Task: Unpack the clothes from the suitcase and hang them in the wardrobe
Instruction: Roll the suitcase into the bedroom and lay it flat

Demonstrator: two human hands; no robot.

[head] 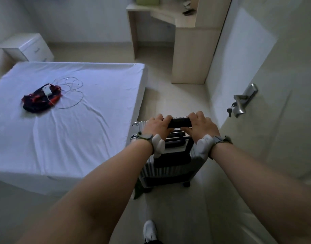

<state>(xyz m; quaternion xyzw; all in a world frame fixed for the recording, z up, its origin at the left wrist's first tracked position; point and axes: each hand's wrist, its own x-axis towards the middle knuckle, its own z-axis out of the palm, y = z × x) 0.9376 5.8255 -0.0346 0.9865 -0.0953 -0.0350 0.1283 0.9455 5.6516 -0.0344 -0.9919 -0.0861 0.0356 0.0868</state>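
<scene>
Left hand point(157, 125) and right hand point(203, 124) both gripped the suitcase point(166, 166) pull handle point(180, 122), likely to wheel it beside the bed point(80, 129).

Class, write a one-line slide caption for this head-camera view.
Both hands, left and right, grip the upright suitcase handle beside the bed.

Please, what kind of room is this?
Most likely a bedroom: a bed with a white sheet, a nightstand beside it and a built-in desk. Both hands grip the handle of a suitcase.
</scene>
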